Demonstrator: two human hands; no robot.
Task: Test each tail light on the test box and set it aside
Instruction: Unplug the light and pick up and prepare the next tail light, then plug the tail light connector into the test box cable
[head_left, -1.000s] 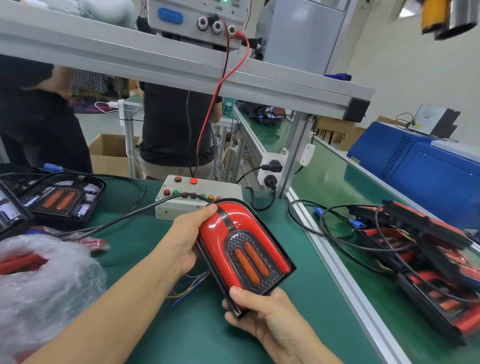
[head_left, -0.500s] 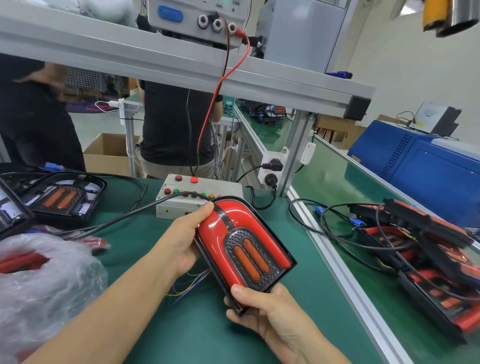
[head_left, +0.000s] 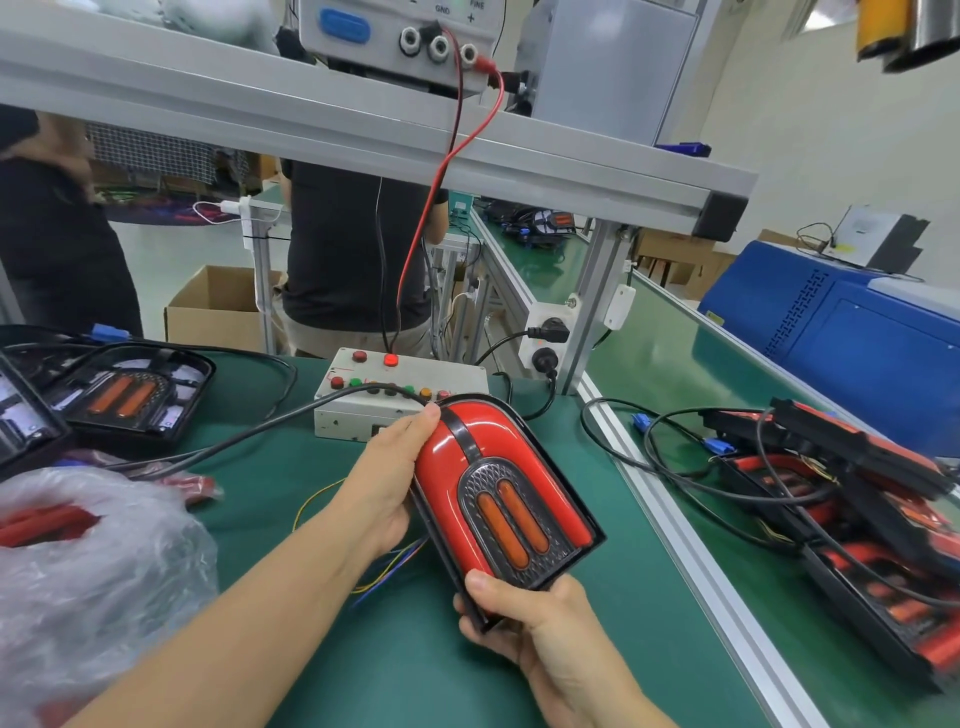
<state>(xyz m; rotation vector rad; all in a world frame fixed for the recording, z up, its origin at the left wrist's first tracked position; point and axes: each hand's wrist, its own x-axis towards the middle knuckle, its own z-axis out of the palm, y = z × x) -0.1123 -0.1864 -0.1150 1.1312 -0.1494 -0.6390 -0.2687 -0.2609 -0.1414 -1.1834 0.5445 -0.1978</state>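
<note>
Green matting covers the desk (head_left: 322, 530) in front of us, under an aluminium frame rail, with a second green-topped line running off at two o'clock. At nine o'clock a crumpled clear plastic bag (head_left: 88, 577) lies near us, and black-backed lamp units (head_left: 130, 395) sit beyond it; at three o'clock more red lamps (head_left: 852, 525) lie tangled in black cables.

We hold the tail light (head_left: 498, 499) above the middle of the desk, just on our side of the test box (head_left: 384, 400), a pale grey box with red, green and orange buttons at twelve o'clock. The tail light is a glossy red arch split by a black strip, set in a black tray, with two long orange lenses in a dark patterned inset. Thin coloured wires trail beneath it.

Our left hand (head_left: 389, 483) grips its nine-o'clock edge, thumb up by the rounded top. Our right hand (head_left: 530, 618) clamps the six-o'clock corner, thumb on the face, fingers curled underneath.
</note>
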